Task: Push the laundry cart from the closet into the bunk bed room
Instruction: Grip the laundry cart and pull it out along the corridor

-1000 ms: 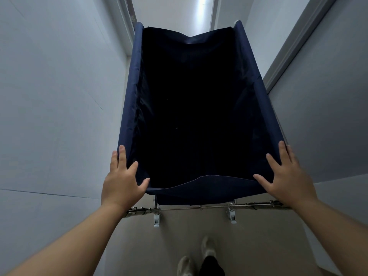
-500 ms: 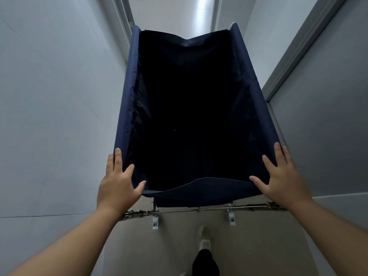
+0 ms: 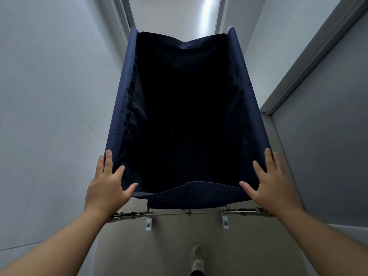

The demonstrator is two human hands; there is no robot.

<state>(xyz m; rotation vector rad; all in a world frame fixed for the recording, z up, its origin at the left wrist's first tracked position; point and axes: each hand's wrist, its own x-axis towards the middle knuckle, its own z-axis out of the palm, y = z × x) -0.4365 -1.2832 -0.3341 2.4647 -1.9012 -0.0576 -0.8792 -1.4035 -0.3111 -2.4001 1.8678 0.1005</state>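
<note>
Navy blue fabric is forming the deep rectangular bag of the laundry cart, which is standing in a narrow corridor, filling most of the space between the pale grey wall on the left and the grey wall with a door frame on the right. The interior of the bag is reading as near black; its contents, if any, cannot be made out. The near edge of the fabric is sagging slightly in the middle.

The left hand is resting on the near left corner of the cart's rim, fingers extended along the outer side and thumb lying across the near edge. The right hand is sitting on the near right corner in mirrored fashion. Each grip is wide, flat and splayed, pressing on the rim rather than curling around it.

A thin chrome metal bar is running crosswise below the bag, with two small metal brackets hanging beneath it. The beige floor is showing below, where one white shoe is planted behind the cart. A bright strip of light is showing at the far end of the corridor, beyond the cart.
</note>
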